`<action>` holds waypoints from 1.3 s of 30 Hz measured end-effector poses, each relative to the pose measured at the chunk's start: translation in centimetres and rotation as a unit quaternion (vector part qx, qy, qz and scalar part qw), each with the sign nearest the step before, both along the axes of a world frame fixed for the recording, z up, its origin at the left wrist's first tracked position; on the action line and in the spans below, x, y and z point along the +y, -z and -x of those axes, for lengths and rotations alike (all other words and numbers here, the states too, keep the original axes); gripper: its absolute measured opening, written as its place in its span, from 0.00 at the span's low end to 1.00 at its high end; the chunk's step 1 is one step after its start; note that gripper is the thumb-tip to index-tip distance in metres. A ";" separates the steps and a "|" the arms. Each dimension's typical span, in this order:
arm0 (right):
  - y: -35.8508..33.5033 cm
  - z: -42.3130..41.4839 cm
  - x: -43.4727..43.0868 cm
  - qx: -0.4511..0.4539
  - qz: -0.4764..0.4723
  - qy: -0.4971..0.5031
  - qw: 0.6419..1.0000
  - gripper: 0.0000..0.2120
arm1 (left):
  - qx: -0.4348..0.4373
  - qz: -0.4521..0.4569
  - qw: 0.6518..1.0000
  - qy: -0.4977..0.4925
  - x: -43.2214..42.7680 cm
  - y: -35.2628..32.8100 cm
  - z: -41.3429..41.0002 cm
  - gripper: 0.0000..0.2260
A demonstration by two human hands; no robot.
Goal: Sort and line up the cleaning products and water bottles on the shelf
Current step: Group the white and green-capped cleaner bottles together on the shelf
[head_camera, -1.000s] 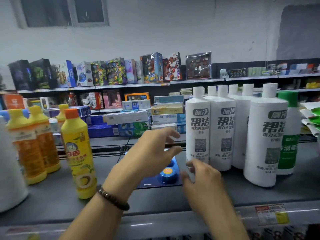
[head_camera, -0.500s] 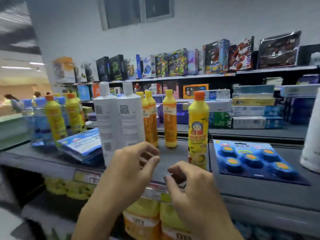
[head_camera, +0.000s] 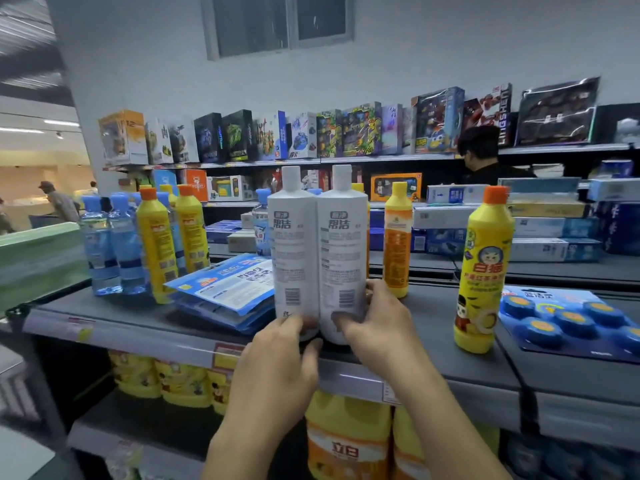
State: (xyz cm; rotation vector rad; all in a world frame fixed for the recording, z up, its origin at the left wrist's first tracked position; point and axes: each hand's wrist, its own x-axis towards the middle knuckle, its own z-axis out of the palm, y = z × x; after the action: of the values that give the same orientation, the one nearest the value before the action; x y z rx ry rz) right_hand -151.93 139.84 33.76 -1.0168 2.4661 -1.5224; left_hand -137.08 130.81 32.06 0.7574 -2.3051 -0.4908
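Nearest, the left hand [head_camera: 277, 368] sets its fingertips on the foot of the left white bottle [head_camera: 294, 244] — grip or push, too blurred to tell. The right hand [head_camera: 377, 327] curls round the right white bottle [head_camera: 343, 244]. Both bottles stand touching at the front lip of the shelf [head_camera: 426, 327] — a hasty low tug could tip them off it, or onto the blue packs [head_camera: 225, 289]. The water bottles [head_camera: 110, 244] stand farther back, on the left.
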 end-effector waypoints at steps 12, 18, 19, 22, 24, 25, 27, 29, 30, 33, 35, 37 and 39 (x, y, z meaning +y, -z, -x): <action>0.4 1.7 -0.4 -0.049 0.041 -0.020 0.998 0.27 | 0.108 -0.054 0.991 0.053 -0.4 -1.9 1.6 0.21; 0.4 3.0 2.6 -0.002 -0.008 0.046 0.999 0.29 | 0.130 -0.041 0.986 0.099 0.9 -4.0 4.7 0.15; 0.3 3.0 3.0 0.009 -0.016 0.060 0.998 0.28 | 0.133 -0.054 0.983 0.111 1.4 -4.4 5.6 0.13; 0.3 3.0 3.5 0.030 -0.024 0.088 0.995 0.28 | 0.149 -0.098 0.977 0.116 2.2 -5.7 7.8 0.06; 0.3 3.0 3.6 0.035 -0.029 0.088 0.995 0.30 | 0.170 -0.124 0.970 0.120 2.6 -6.5 9.1 0.14; 0.3 3.0 3.6 0.039 -0.035 0.087 0.995 0.31 | 0.179 -0.130 0.968 0.123 2.8 -6.8 9.7 0.19; 0.3 2.8 3.4 0.053 -0.052 0.099 0.992 0.33 | 0.193 -0.123 0.966 0.125 3.5 -7.2 10.8 0.26; 0.4 2.5 3.2 0.089 -0.074 0.120 0.986 0.36 | 0.197 -0.097 0.969 0.114 4.0 -7.1 11.8 0.30; 0.5 2.4 3.1 0.107 -0.080 0.123 0.983 0.36 | 0.194 -0.080 0.972 0.104 4.0 -7.1 12.2 0.31; 0.8 2.7 3.8 0.080 -0.043 0.089 0.992 0.33 | 0.167 -0.067 0.979 0.092 3.1 -7.1 12.9 0.31; 0.8 3.5 4.6 0.050 -0.013 0.046 0.998 0.28 | 0.151 -0.108 0.975 0.121 2.1 -7.5 12.8 0.30; 0.6 4.2 5.3 0.022 0.009 -0.001 1.000 0.26 | 0.143 -0.175 0.956 0.188 0.8 -8.0 12.5 0.26; 0.5 4.4 5.7 0.006 0.013 -0.036 0.999 0.27 | 0.127 -0.258 0.918 0.274 -0.1 -8.4 12.1 0.20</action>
State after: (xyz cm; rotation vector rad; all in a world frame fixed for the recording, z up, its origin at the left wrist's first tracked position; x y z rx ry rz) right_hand -156.35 145.59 33.23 -1.1092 2.3959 -1.5347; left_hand -149.21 130.71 40.46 0.2270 -2.1314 -1.4034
